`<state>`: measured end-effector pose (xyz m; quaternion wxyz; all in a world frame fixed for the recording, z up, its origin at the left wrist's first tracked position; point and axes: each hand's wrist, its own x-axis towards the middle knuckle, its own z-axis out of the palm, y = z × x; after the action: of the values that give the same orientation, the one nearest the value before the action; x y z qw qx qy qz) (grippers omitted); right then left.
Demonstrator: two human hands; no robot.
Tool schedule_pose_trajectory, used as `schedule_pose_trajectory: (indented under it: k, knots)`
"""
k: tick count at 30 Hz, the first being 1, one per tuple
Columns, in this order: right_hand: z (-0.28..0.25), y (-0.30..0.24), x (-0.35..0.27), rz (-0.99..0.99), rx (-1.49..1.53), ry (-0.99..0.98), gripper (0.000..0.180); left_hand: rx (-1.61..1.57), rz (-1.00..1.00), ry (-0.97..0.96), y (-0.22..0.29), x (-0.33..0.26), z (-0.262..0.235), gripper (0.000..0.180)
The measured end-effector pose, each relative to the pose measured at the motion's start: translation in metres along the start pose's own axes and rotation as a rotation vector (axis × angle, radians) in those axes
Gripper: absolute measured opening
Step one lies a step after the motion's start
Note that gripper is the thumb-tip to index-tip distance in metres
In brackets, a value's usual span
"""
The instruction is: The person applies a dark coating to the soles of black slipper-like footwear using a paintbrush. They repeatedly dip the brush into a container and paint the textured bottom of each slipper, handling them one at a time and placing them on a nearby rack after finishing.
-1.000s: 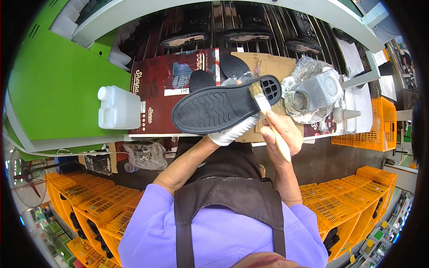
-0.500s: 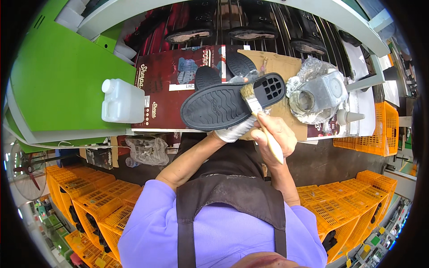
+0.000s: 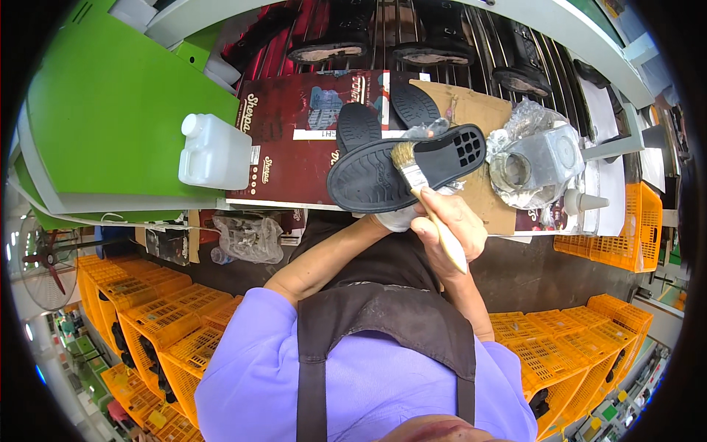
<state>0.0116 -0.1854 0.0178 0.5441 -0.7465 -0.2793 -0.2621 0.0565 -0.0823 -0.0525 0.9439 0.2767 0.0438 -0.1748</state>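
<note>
The black shoe sole [image 3: 401, 173] is held tread-up above the near edge of the workbench [image 3: 486, 214], over the dark red cardboard sheet [image 3: 294, 147] spread there. The left hand [image 3: 398, 217], in a pale glove, is mostly hidden beneath the sole and supports it from below; how its fingers lie I cannot tell. The right hand [image 3: 451, 225], just nearer than the sole, is closed around the pale wooden handle of a paintbrush [image 3: 423, 195], whose bristles rest on the middle of the sole. Beyond the sole two more black soles [image 3: 383, 118] lie flat on the cardboard. To the sole's left stands a white plastic jug [image 3: 213, 151]; to its right, a foil-wrapped tin [image 3: 534, 162], then a small white squeeze bottle [image 3: 582, 200].
</note>
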Motion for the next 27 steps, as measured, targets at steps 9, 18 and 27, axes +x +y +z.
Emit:
schedule_pose_trajectory:
  k: [9, 18, 27]
  knots:
    - [0.005, -0.007, 0.000, 0.042, 0.091, -0.013, 0.039, 0.474, 0.042, -0.270, -0.011, -0.018, -0.028, 0.033]
    - [0.005, -0.011, -0.001, 0.068, 0.129, -0.042, 0.039, 0.739, 0.106, -0.383, -0.010, -0.023, -0.030, 0.027]
    - [0.004, -0.012, 0.001, 0.068, 0.148, -0.076, 0.037, 0.951, 0.128, -0.514, -0.011, -0.030, -0.036, 0.022]
